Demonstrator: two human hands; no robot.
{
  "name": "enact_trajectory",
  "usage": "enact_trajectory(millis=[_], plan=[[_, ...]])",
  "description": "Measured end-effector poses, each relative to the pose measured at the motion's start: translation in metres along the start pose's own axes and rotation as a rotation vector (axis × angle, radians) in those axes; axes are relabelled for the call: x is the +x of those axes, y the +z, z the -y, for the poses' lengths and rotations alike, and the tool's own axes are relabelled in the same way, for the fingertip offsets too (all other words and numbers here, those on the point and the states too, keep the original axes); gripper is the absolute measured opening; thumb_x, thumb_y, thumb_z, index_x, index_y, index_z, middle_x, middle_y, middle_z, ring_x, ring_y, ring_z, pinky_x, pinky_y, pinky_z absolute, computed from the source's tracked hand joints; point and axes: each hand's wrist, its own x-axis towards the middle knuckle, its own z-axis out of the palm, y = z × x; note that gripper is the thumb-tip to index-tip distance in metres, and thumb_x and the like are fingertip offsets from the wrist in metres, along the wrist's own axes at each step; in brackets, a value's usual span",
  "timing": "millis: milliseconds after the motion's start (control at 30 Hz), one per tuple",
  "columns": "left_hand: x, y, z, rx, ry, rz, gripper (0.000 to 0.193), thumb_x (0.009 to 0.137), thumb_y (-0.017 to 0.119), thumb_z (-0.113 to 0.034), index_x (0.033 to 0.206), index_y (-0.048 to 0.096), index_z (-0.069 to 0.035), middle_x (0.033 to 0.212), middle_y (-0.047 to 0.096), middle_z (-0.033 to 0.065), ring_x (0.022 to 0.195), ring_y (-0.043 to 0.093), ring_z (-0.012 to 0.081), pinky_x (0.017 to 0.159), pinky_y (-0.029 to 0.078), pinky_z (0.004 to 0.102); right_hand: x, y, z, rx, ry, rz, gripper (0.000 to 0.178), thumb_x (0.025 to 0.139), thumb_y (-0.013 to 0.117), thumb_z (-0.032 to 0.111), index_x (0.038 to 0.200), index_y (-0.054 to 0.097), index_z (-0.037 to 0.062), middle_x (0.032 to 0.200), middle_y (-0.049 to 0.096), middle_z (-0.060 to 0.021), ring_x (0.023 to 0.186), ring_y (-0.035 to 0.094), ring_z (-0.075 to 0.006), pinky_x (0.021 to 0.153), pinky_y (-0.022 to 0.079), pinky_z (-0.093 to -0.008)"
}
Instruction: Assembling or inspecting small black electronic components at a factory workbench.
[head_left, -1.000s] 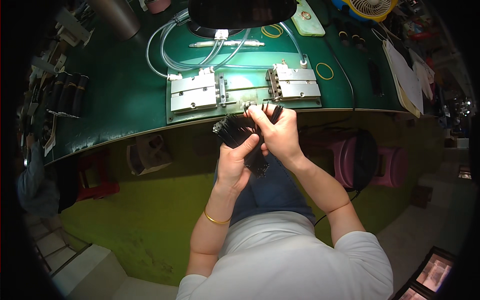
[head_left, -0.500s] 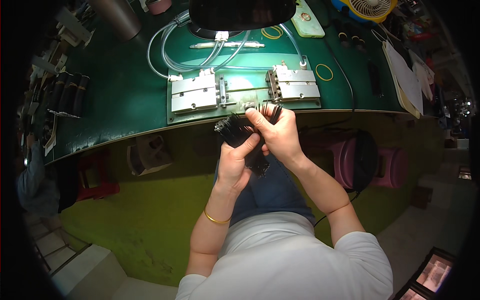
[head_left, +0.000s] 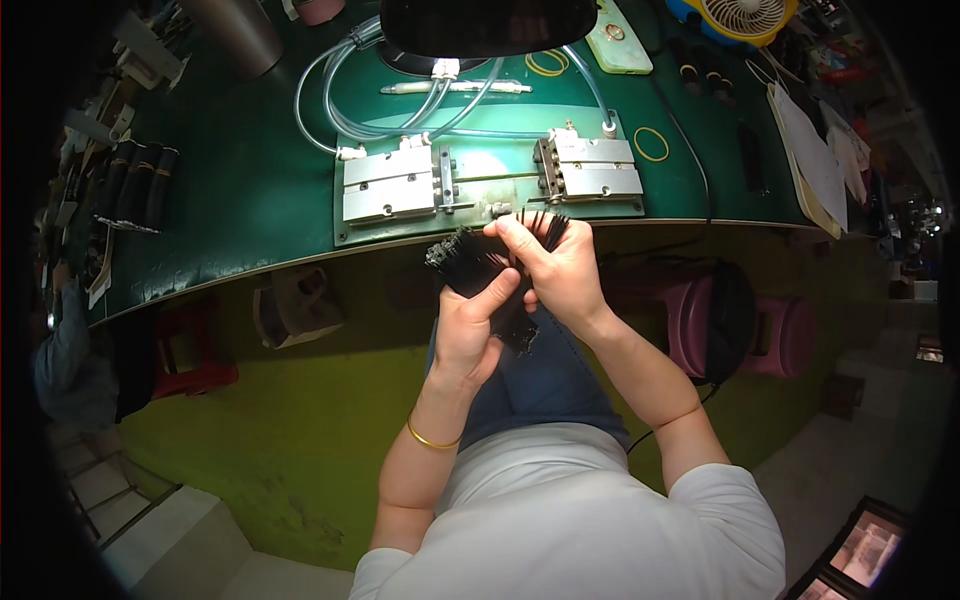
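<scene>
My left hand point(head_left: 466, 328) is closed around a thick bundle of thin black wires point(head_left: 462, 262). The wires fan out past its thumb at the upper left, and their other ends hang below the hand. My right hand point(head_left: 562, 272) pinches close beside it, thumb and index finger together near the table edge. Several black wires point(head_left: 555, 232) stick up between the right hand's fingers. What lies exactly at the pinched fingertips is too small to make out. Just beyond them is a bench fixture with two silver blocks, a left block point(head_left: 388, 188) and a right block point(head_left: 594, 168).
Clear air tubes point(head_left: 330, 95) loop behind the fixture. A pen point(head_left: 455, 88), rubber bands point(head_left: 650, 145), a phone point(head_left: 617, 40) and a fan point(head_left: 735, 18) lie on the green table point(head_left: 240, 180). Black wire bundles point(head_left: 140, 188) sit at the left. A purple stool point(head_left: 690, 320) stands below.
The fingertips of my right hand have shifted slightly left. Both hands keep their hold on the wires, and the left hand has hardly moved.
</scene>
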Motion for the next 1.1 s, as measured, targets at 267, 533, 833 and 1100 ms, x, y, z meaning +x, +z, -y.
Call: enact_trajectory(millis=[267, 533, 833, 1100], plan=[[-0.0001, -0.0008, 0.0048, -0.037, 0.048, 0.012, 0.009, 0.081, 0.057, -0.005, 0.088, 0.052, -0.002, 0.08, 0.055, 0.006, 0.064, 0.055, 0.0148, 0.059, 0.047, 0.0266, -0.0013, 0.0004, -0.0039, 0.025, -0.024, -0.004, 0.019, 0.084, 0.054, 0.015, 0.077, 0.061, -0.0009, 0.053, 0.055, -0.0009, 0.036, 0.039, -0.0015, 0.03, 0.029, -0.0163], [0.0023, 0.0008, 0.0049, -0.052, 0.068, -0.021, 0.009, 0.08, 0.057, -0.004, 0.088, 0.052, -0.002, 0.079, 0.055, 0.0056, 0.065, 0.054, 0.015, 0.06, 0.047, 0.0274, 0.0019, 0.0019, -0.0024, -0.032, 0.001, -0.049, 0.02, 0.083, 0.054, 0.014, 0.073, 0.061, -0.0011, 0.053, 0.055, -0.0012, 0.035, 0.04, -0.0021, 0.03, 0.029, -0.0172], [0.005, 0.0013, 0.0024, -0.037, 0.066, -0.01, 0.009, 0.08, 0.057, -0.003, 0.088, 0.053, -0.001, 0.078, 0.056, 0.0056, 0.065, 0.054, 0.0152, 0.061, 0.047, 0.028, 0.0044, 0.0031, 0.001, -0.065, 0.0, -0.08, 0.023, 0.082, 0.055, 0.017, 0.069, 0.061, -0.001, 0.052, 0.054, -0.0008, 0.035, 0.039, -0.0023, 0.029, 0.029, -0.0176], [0.0029, 0.003, 0.0005, -0.03, 0.046, -0.008, 0.015, 0.08, 0.057, -0.004, 0.094, 0.054, 0.0, 0.08, 0.057, 0.006, 0.066, 0.055, 0.0156, 0.061, 0.047, 0.0282, 0.0033, 0.0019, -0.0027, -0.016, 0.009, -0.087, 0.023, 0.082, 0.056, 0.018, 0.069, 0.06, -0.0001, 0.051, 0.053, -0.0003, 0.035, 0.039, -0.0021, 0.029, 0.028, -0.0174]])
